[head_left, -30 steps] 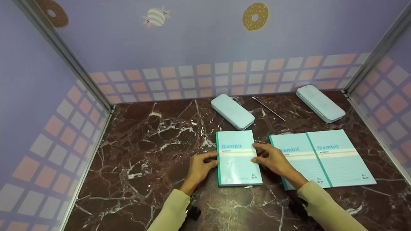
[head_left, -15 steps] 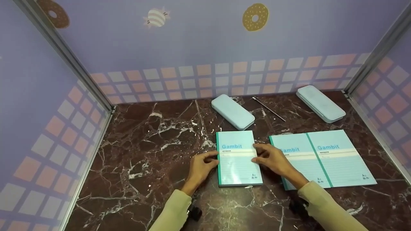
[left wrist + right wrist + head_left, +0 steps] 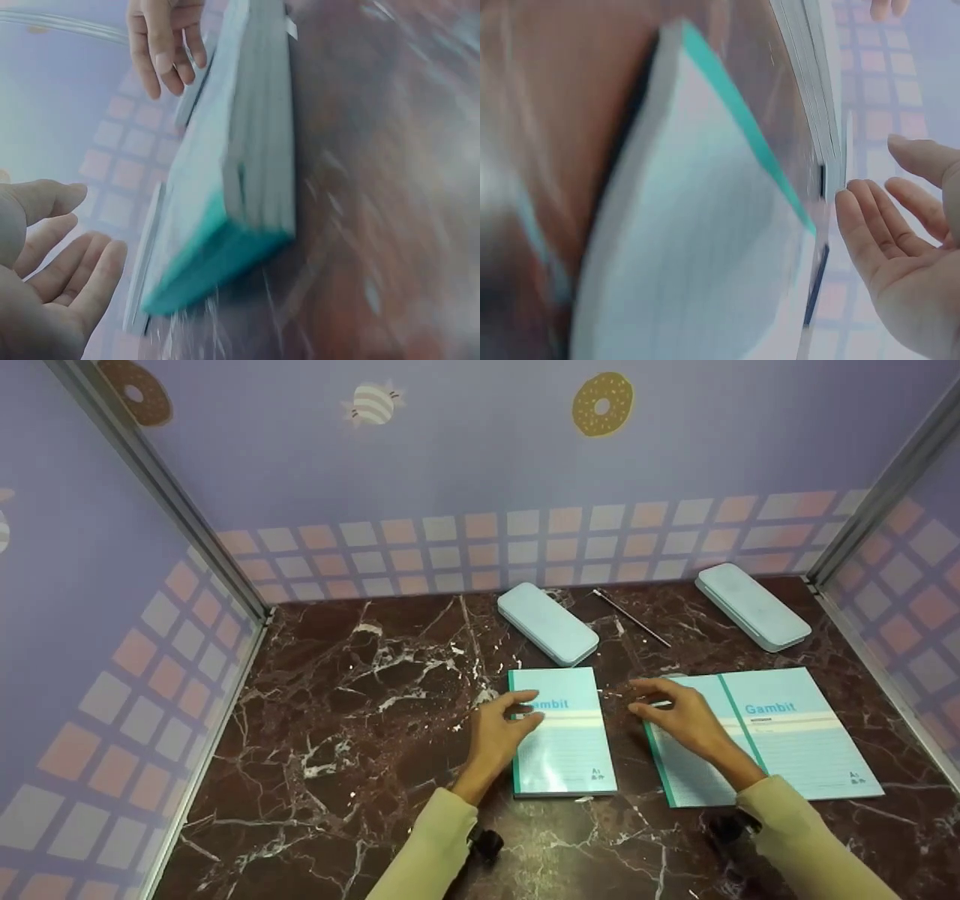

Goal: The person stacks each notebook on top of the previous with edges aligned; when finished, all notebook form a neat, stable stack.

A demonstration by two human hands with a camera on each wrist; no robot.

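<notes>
Dark red-brown marble desk (image 3: 360,720), walled on three sides by lilac panels printed with doughnuts and pastel squares.

Head view: small stack of pale teal "Gambit" notebooks with green spine (image 3: 561,731) lies flat near the desk's middle. Left hand (image 3: 501,731) sits at the stack's left edge, fingers loosely bent, fingertips over the top-left corner of the cover; it grips nothing. Right hand (image 3: 679,716) hovers between the stack and two larger pale teal notebooks lying side by side (image 3: 772,735), fingers relaxed and spread, holding nothing, its wrist over the nearer one. Behind: a pale blue rounded pencil case (image 3: 547,624), a thin dark pen (image 3: 631,617), and a second pale blue case (image 3: 752,605) by the right wall.

Left wrist view: blurred. Stack (image 3: 240,172) seen edge-on, several books thick, green spine toward the camera. Left hand (image 3: 52,262) is open, palm up, apart from the stack; the right hand's fingers (image 3: 161,45) hang at the far end, clear of the cover.

Right wrist view: blurred. Stack cover (image 3: 697,247) fills the frame; right hand (image 3: 911,240) is open beside it, not touching.

Risk, as a judgement: with neither hand gripping, the stack is loose. A one-sided nudge from the left fingertips could fan the books out of square, and a sweep by the right sleeve could shift the larger notebooks.
</notes>
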